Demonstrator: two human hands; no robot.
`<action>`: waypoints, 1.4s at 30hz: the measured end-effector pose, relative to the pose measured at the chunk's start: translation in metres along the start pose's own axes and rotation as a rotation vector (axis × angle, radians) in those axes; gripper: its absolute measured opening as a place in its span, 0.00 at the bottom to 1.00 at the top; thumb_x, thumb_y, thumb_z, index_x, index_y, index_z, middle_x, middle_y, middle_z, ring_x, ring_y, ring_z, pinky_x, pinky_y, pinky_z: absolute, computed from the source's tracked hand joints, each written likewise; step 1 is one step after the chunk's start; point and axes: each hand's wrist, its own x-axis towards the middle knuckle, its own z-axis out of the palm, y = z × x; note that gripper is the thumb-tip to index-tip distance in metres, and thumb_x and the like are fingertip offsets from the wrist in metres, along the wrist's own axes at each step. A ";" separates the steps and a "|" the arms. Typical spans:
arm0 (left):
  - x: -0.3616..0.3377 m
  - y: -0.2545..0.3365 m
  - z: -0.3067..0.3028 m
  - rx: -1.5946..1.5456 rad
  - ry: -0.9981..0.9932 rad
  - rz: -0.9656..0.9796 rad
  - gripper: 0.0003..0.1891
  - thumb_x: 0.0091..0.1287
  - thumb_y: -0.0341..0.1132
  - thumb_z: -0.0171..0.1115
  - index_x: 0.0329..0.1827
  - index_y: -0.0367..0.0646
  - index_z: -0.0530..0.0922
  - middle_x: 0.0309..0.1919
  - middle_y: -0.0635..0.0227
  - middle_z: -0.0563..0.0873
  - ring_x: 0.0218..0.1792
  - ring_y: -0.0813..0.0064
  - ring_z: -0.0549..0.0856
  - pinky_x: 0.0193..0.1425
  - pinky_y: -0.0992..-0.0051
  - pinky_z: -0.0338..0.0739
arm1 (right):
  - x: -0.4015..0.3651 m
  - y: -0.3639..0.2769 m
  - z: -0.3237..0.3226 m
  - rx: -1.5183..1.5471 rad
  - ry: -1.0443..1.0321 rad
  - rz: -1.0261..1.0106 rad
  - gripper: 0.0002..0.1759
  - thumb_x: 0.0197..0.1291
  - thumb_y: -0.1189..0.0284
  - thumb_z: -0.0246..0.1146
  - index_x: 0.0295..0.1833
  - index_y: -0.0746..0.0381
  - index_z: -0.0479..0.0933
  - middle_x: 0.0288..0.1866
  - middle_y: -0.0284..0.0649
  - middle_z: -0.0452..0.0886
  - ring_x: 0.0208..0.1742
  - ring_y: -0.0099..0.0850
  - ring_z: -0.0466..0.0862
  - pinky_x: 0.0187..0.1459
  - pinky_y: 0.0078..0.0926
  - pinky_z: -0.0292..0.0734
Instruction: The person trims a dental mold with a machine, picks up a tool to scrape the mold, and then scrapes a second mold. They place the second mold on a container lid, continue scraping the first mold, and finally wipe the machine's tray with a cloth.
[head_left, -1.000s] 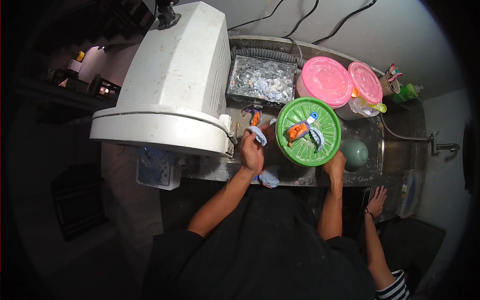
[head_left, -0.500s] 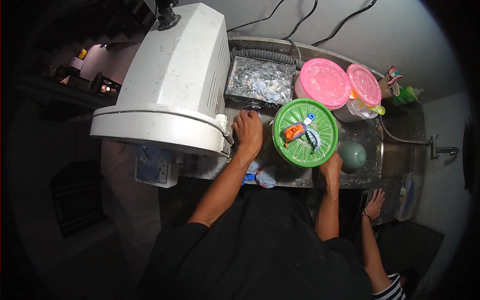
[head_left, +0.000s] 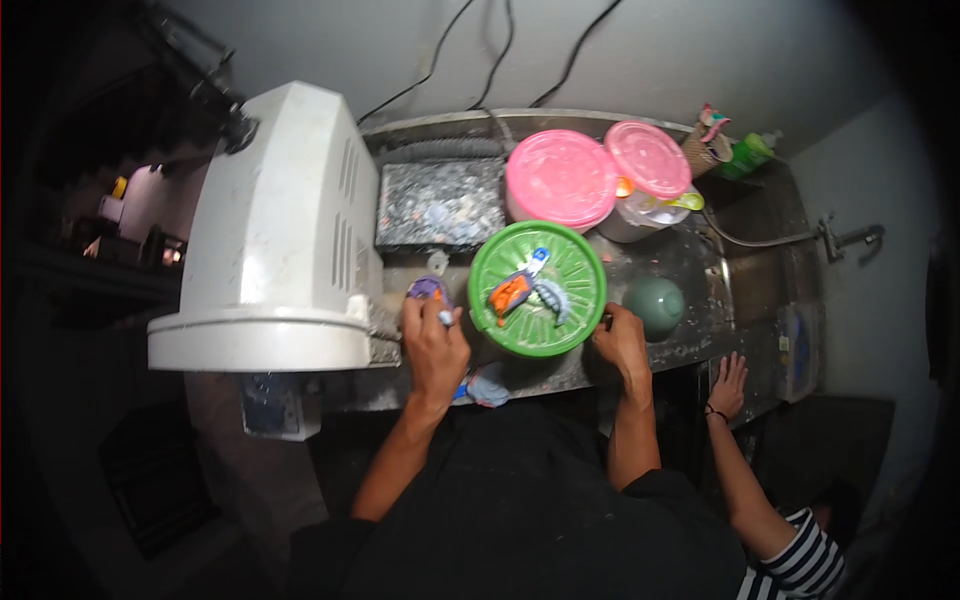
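My left hand [head_left: 436,352] is closed around a dental impression [head_left: 430,289] in purple and orange, at the counter beside the white machine; my fingers hide part of it. My right hand [head_left: 622,342] has its fingers curled by the rim of a tub with a green lid [head_left: 576,248]; whether they grip anything is hidden. On that lid lie an orange-filled impression tray [head_left: 511,293] with a blue handle and a pale blue curved impression piece [head_left: 552,297]. Below the tub, a pale blue and pink lump [head_left: 489,385] rests at the counter's front edge.
The white machine [head_left: 275,220] fills the left. Behind are a plaster-spattered black box [head_left: 440,200] and two pink-lidded tubs [head_left: 562,178] [head_left: 648,160]. A green rubber bowl [head_left: 655,308] stands right. Another person's hand [head_left: 728,388] rests on the counter near the sink tap [head_left: 848,238].
The camera view has shifted, so the counter appears lower and further left. My left hand has drawn back toward me, and the purple and orange impression now shows more. My right hand stays beside the green-lidded tub.
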 end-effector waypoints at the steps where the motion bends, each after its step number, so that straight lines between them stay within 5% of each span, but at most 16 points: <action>1: 0.004 0.004 0.000 -0.018 0.042 0.032 0.08 0.63 0.23 0.68 0.38 0.34 0.75 0.38 0.52 0.74 0.41 0.47 0.77 0.47 0.53 0.71 | 0.001 -0.009 -0.019 -0.005 -0.085 0.024 0.14 0.60 0.70 0.68 0.48 0.68 0.85 0.34 0.56 0.87 0.40 0.52 0.89 0.47 0.43 0.81; 4: 0.023 0.005 0.003 0.007 0.099 0.112 0.08 0.65 0.23 0.66 0.38 0.32 0.74 0.39 0.51 0.75 0.41 0.45 0.78 0.46 0.54 0.72 | 0.014 -0.014 -0.075 0.031 -0.078 0.000 0.14 0.60 0.69 0.69 0.48 0.66 0.86 0.33 0.56 0.87 0.39 0.50 0.89 0.46 0.42 0.81; 10: 0.073 -0.011 0.031 0.065 0.146 0.120 0.08 0.66 0.24 0.66 0.40 0.32 0.75 0.39 0.49 0.75 0.42 0.44 0.78 0.48 0.52 0.72 | 0.123 0.058 -0.198 0.350 0.580 0.077 0.08 0.59 0.72 0.68 0.40 0.65 0.87 0.26 0.34 0.84 0.29 0.22 0.80 0.35 0.26 0.76; 12: 0.085 -0.021 0.043 0.125 0.155 0.144 0.08 0.66 0.24 0.66 0.40 0.31 0.75 0.38 0.49 0.75 0.42 0.44 0.78 0.50 0.51 0.71 | 0.184 0.108 -0.232 0.604 0.719 0.082 0.08 0.58 0.76 0.66 0.42 0.67 0.87 0.33 0.37 0.88 0.38 0.25 0.86 0.45 0.24 0.79; 16: 0.092 -0.038 0.056 0.196 0.104 0.094 0.11 0.61 0.25 0.71 0.36 0.32 0.75 0.36 0.51 0.76 0.40 0.46 0.77 0.49 0.51 0.70 | 0.269 0.217 -0.288 0.559 0.834 0.224 0.19 0.57 0.74 0.69 0.54 0.68 0.84 0.53 0.50 0.88 0.56 0.38 0.87 0.59 0.32 0.79; 19: 0.092 -0.046 0.058 0.253 0.049 0.065 0.12 0.58 0.24 0.73 0.34 0.33 0.74 0.36 0.53 0.77 0.39 0.49 0.78 0.48 0.52 0.70 | 0.305 0.288 -0.323 0.312 0.926 0.373 0.29 0.57 0.71 0.69 0.65 0.68 0.78 0.66 0.57 0.80 0.67 0.48 0.81 0.69 0.38 0.73; 22: 0.091 -0.028 0.053 0.172 0.007 -0.017 0.12 0.56 0.24 0.74 0.33 0.34 0.75 0.35 0.54 0.77 0.38 0.50 0.78 0.47 0.55 0.71 | 0.293 0.287 -0.363 0.101 0.917 0.379 0.36 0.55 0.69 0.68 0.71 0.66 0.73 0.73 0.58 0.73 0.75 0.52 0.72 0.74 0.43 0.68; 23: 0.089 -0.029 0.051 0.213 0.050 0.091 0.11 0.58 0.25 0.73 0.36 0.34 0.75 0.35 0.56 0.78 0.38 0.53 0.78 0.47 0.58 0.72 | 0.299 0.297 -0.374 0.091 0.943 0.370 0.38 0.54 0.69 0.67 0.73 0.65 0.72 0.75 0.58 0.72 0.77 0.53 0.69 0.75 0.42 0.66; 26: 0.085 -0.034 0.054 0.290 0.146 0.311 0.10 0.64 0.27 0.70 0.41 0.36 0.77 0.36 0.60 0.79 0.37 0.60 0.78 0.46 0.63 0.74 | 0.293 0.284 -0.411 -0.017 0.846 0.466 0.43 0.56 0.63 0.72 0.76 0.64 0.69 0.77 0.55 0.69 0.80 0.50 0.66 0.78 0.41 0.64; 32: 0.084 -0.037 0.044 0.130 0.035 -0.001 0.09 0.67 0.29 0.68 0.44 0.37 0.77 0.38 0.61 0.80 0.38 0.62 0.80 0.44 0.65 0.76 | 0.343 0.339 -0.455 -0.222 0.883 0.537 0.47 0.54 0.62 0.72 0.78 0.69 0.65 0.84 0.54 0.58 0.83 0.49 0.60 0.80 0.38 0.59; 35: 0.083 -0.041 0.042 0.088 0.015 -0.074 0.09 0.68 0.30 0.67 0.46 0.38 0.77 0.39 0.61 0.80 0.38 0.63 0.80 0.43 0.65 0.78 | 0.345 0.347 -0.463 -0.118 0.784 0.521 0.49 0.56 0.64 0.70 0.80 0.71 0.60 0.86 0.54 0.53 0.85 0.47 0.57 0.82 0.37 0.55; 42: 0.075 -0.045 0.047 0.003 -0.023 -0.206 0.09 0.72 0.32 0.65 0.50 0.40 0.77 0.42 0.62 0.82 0.40 0.66 0.82 0.40 0.67 0.81 | 0.350 0.394 -0.449 0.176 0.934 0.357 0.47 0.57 0.63 0.66 0.81 0.69 0.59 0.86 0.51 0.52 0.86 0.45 0.55 0.83 0.37 0.52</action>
